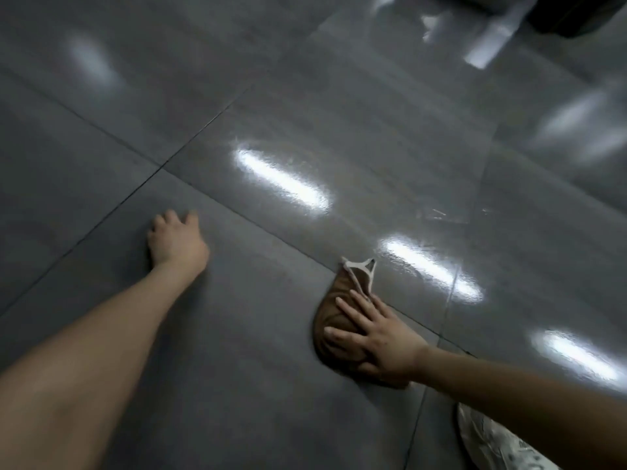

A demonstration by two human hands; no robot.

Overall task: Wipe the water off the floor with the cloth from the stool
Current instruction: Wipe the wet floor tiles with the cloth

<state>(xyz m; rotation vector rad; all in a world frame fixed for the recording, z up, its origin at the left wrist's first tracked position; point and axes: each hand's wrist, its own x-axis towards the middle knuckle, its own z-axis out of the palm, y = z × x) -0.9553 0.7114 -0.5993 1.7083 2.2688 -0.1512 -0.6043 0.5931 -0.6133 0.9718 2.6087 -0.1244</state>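
Note:
A brown cloth [334,300] with a white trimmed edge lies bunched on the grey tiled floor [254,368], right of centre. My right hand [376,337] presses flat on it, fingers straight and spread, covering its near half. My left hand [176,240] rests on the floor well to the left, fingers curled down onto the tile, holding nothing. A wet, glossy sheen [356,184] spreads over the tiles beyond the cloth, with a few streaks of water [444,213] further right. The stool is not in view.
A knee in pale patterned fabric [492,442] shows at the bottom right. A dark object [573,15] sits at the top right corner, beside pale reflections on the floor. Tile joints cross the floor diagonally.

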